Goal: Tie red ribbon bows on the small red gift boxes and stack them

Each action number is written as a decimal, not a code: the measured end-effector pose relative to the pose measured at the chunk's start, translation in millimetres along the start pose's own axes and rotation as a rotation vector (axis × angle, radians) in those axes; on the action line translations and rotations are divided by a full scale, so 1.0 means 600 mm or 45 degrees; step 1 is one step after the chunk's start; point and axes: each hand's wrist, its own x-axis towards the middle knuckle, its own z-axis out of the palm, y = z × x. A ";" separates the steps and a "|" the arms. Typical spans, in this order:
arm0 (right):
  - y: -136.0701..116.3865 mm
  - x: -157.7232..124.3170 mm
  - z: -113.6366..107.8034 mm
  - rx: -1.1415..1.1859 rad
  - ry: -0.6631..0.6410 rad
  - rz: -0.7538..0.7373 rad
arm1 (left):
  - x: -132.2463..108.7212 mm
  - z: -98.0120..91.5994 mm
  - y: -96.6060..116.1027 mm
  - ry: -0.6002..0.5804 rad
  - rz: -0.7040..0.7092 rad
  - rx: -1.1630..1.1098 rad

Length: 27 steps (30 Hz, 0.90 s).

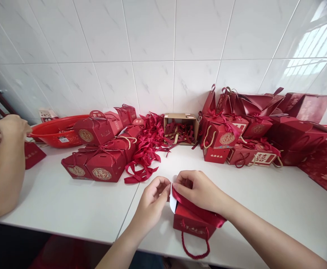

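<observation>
My right hand (199,189) pinches red ribbon (193,207) over gift box (191,225), near table (87,213) edge. Left hand (153,198): fingertips at white flap (173,201), grip unclear. 1 carton (180,116) holds strips (177,135).

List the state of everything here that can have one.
Handled gift box: white-lined flap sticking out at its left end
Rope handle: drooping in a loop
Ribbon across that box: draped over the top
Ribbon pile: loose, tangled
Cardboard box: open, holding strips
Red basket: open-topped, partly hidden
</observation>
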 end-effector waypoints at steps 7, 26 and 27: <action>-0.003 -0.004 0.004 -0.043 0.058 -0.050 | -0.001 0.003 0.001 0.067 0.009 0.101; 0.042 -0.066 -0.094 0.248 0.352 0.020 | 0.004 -0.048 -0.039 -0.022 -0.024 0.543; 0.054 -0.076 -0.101 0.230 0.369 0.056 | 0.004 -0.064 -0.045 -0.006 -0.066 0.692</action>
